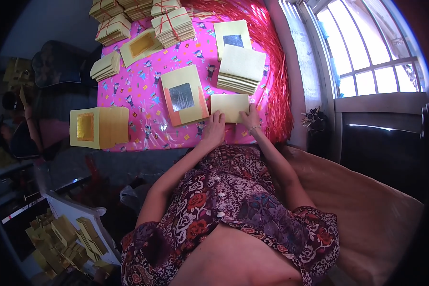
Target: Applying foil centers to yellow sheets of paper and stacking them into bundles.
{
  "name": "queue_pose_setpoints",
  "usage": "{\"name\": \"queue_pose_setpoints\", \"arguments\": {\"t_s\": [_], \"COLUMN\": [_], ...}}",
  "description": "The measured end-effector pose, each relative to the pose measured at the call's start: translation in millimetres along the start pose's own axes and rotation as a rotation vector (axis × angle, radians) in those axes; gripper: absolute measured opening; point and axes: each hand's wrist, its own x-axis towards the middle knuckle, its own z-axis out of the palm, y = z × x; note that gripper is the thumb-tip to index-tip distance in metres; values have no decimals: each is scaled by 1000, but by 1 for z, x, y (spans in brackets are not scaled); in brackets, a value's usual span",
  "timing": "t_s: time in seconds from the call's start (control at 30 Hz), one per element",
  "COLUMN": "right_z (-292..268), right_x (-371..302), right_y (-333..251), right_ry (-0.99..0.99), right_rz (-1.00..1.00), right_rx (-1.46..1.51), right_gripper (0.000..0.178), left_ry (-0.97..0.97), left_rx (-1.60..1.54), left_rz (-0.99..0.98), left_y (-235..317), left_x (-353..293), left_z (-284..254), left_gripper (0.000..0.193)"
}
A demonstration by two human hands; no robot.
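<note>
As the left hand (214, 128) touches pale paper (229, 107), right hand (251, 117) at its edge, underside hidden, both grips unclear

No readable lettering (or numbers).

Right hand (250, 120): grip on pale card (230, 106) is too small to tell. Rear tied bundles (137, 8) and red strands (252, 15) run past the upper edge. Back silver-patched sheet (230, 35) is partly hidden by folded stack (242, 63).
</note>
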Motion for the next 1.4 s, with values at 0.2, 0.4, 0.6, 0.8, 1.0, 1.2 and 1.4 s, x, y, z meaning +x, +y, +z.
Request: {"name": "queue_pose_setpoints", "arguments": {"t_s": [0.2,0.4,0.6,0.8,1.0,1.2,1.4], "right_z": [-4,-14,-28,-34,5,56,72], "right_x": [-13,-17,-24,-23,-21,-16,-9], "right_y": [-18,-22,-45,-95,-123,-129,-127], "right_ry": [203,92,289,74,-233,-387,-507], "right_rz": [-249,-93,-370,-569,-816,-992,-1012], "right_rx": [-446,-187,-270,-199,-385,-574,-792], "right_gripper": [43,52,52,22,21,33,27], "left_ry": [-64,-65,-17,-7,48,187,168], "left_rx": [11,-72,-84,-112,-254,-166,-93], "left_rz": [-53,-82,-38,-15,-200,-269,-179], "left_y": [-1,-1,4,9,-31,-84,-112], "left_x": [1,4,-1,-10,-42,-57,-59], "left_z": [12,5,-10,-45,-70,-82,-82], "left_gripper": [61,62,63,64,43,46,50]}}
